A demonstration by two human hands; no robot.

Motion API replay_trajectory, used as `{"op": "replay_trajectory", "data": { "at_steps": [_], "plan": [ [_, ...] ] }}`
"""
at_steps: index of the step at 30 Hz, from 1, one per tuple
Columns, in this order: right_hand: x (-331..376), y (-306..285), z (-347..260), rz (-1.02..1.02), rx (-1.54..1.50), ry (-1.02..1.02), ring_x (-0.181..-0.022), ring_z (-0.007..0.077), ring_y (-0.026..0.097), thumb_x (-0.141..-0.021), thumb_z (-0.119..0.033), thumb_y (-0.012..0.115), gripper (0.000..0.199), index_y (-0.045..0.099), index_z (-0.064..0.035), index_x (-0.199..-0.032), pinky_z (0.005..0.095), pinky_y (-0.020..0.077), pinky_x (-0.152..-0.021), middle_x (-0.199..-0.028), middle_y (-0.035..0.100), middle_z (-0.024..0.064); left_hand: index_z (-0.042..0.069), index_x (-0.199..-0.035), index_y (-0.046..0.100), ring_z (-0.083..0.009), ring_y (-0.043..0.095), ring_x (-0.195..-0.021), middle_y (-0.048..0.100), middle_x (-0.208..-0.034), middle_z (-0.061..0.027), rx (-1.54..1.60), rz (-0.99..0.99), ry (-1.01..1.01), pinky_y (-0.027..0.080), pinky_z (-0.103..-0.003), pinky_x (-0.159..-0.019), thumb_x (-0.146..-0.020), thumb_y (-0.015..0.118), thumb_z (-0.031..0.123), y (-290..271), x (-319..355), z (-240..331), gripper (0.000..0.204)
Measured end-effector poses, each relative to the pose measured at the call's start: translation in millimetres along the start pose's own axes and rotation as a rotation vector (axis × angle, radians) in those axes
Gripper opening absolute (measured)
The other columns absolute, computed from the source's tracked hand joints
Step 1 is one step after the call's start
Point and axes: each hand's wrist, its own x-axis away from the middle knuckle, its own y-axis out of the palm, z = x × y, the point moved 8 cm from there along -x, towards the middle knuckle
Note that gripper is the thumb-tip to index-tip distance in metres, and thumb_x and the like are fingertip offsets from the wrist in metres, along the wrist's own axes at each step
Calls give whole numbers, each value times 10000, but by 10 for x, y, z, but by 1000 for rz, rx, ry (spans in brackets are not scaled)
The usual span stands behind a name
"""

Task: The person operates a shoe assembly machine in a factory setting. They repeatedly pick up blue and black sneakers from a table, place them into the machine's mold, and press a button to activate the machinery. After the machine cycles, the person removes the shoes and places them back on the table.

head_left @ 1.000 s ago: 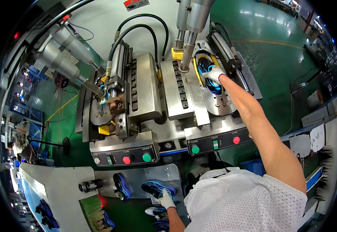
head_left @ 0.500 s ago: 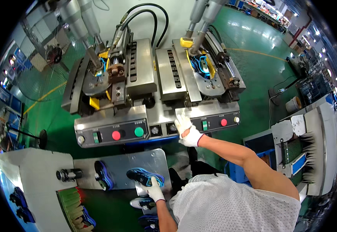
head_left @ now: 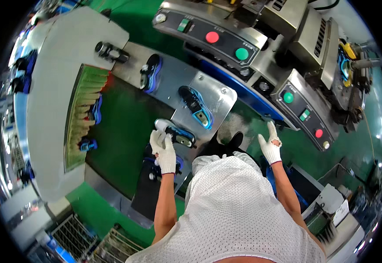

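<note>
The left hand [head_left: 164,151], in a white knit work glove, is closed around the heel end of a black and blue sports shoe with a pale sole [head_left: 175,133], which lies on its side at the near edge of a grey metal worktop [head_left: 219,98]. The right hand [head_left: 270,147], gloved the same way, hangs open in the air with fingers spread, holding nothing, near the front of a grey control panel [head_left: 302,109] that carries green and red round buttons.

On the worktop, just beyond the gripped shoe, lies a second black shoe with a bright blue lining [head_left: 195,106], its opening turned up. Farther left sits a third dark shoe with blue trim [head_left: 150,72], well apart from the other two. Another blue shoe [head_left: 167,168] shows partly under the left wrist, on a dark lower surface. To the left stands a long pale table [head_left: 51,105] with a green ribbed tray [head_left: 83,116] set into it.
</note>
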Motion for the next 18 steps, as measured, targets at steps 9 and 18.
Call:
{"op": "replay_trajectory", "data": {
  "at_steps": [9,18],
  "plan": [
    [1258,1159,3250,-722,358,719,-1276,278,581,-887,-374,761,751,486,7,-1473,325,461,-1056,-1444,571,162,-21,-1529,296,-302,563,-1293,478,-1476,-232,-176,35,-170,489,-413,-1049,-947,640,14,-196,775,-861,676],
    [-148,846,1250,-471,185,317,-1327,360,548,-871,-549,656,659,648,-93,-1346,429,412,-1125,-1380,621,210,3,-1461,450,-369,596,-1201,514,-1392,-216,-506,3,135,513,-441,-1002,-848,798,163,105,81,-720,723]
  ]
}}
